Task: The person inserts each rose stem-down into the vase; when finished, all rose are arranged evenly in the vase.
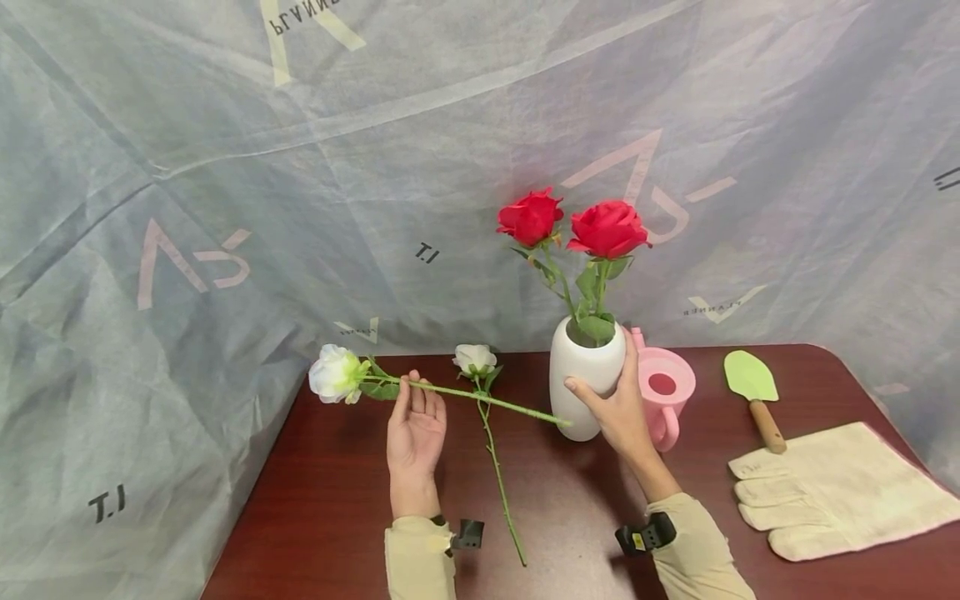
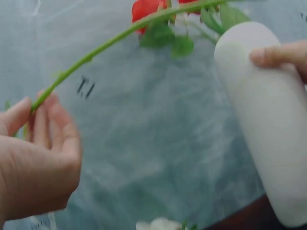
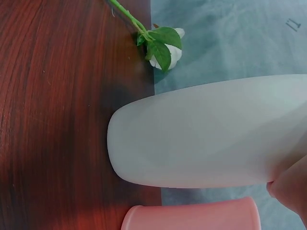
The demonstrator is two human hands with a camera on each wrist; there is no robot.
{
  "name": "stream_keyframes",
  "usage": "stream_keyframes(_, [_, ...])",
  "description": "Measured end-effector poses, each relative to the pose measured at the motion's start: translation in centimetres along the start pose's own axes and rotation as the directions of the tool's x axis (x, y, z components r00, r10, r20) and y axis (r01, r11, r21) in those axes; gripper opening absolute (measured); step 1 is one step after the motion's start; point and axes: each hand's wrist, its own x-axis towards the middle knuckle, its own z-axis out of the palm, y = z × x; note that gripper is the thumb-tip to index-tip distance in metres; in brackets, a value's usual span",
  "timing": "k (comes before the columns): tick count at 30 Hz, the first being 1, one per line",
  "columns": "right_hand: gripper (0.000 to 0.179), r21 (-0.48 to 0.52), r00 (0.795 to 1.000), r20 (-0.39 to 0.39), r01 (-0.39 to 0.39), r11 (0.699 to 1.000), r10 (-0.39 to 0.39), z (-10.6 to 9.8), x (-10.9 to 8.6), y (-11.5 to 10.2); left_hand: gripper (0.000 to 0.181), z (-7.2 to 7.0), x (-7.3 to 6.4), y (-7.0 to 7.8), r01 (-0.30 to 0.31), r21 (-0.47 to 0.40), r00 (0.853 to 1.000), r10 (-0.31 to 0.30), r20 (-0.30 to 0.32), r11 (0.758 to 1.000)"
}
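My left hand [image 1: 417,433] pinches the green stem of a white rose [image 1: 337,375] between thumb and fingers, close below its leaves. The bloom points left, and the stem slants across to the right, its tip overlapping the vase in the head view. My right hand [image 1: 621,408] grips the white vase [image 1: 572,379] from its right side, thumb across the front. Two red roses [image 1: 609,229] stand in the vase mouth, leaves at the rim. A second white rose [image 1: 475,360] lies on the table, its stem running toward me beneath the held one.
Right beside the vase is a pink watering can [image 1: 666,385]. Farther right lie a small trowel [image 1: 752,379] with a green blade and wooden handle, and a cream work glove [image 1: 840,492] under its handle end. Grey printed sheeting [image 1: 360,217] hangs behind the brown table [image 1: 315,517].
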Motion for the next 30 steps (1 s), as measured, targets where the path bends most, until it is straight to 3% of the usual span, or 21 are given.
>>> stream_keyframes(3, [0.093, 0.005, 1.000, -0.002, 0.006, 1.000, -0.006, 0.0, 0.0, 0.0, 0.013, 1.4, -0.1, -0.5, -0.078, -0.050, 0.995, 0.075, -0.068, 0.996])
stream_keyframes(7, [0.093, 0.011, 1.000, -0.003, 0.013, 1.000, -0.013, -0.1, 0.0, 0.1, 0.008, 3.1, -0.2, -1.3, -0.180, -0.111, 0.975, 0.162, -0.149, 0.977])
stream_keyframes(13, [0.093, 0.015, 1.000, -0.007, 0.018, 1.000, -0.018, -0.1, 0.0, 0.1, 0.015, 5.3, 0.1, -3.1, -0.251, -0.135, 0.954, 0.222, -0.203, 0.958])
stream_keyframes(20, [0.095, -0.002, 1.000, 0.001, -0.012, 1.000, 0.012, 0.1, 0.0, 0.1, 0.010, 6.7, 1.1, -4.7, -0.327, 0.012, 0.931, 0.324, -0.169, 0.945])
stream_keyframes(25, [0.096, -0.012, 1.000, -0.010, -0.009, 1.000, 0.009, 0.1, 0.0, 0.0, 0.007, 7.3, 1.5, -5.4, -0.378, 0.155, 0.908, 0.398, -0.130, 0.913])
stream_keyframes(30, [0.096, -0.010, 1.000, -0.015, -0.002, 1.000, 0.002, 0.1, 0.0, 0.1, 0.007, 7.6, 1.8, -5.9, -0.396, 0.241, 0.894, 0.432, -0.119, 0.886])
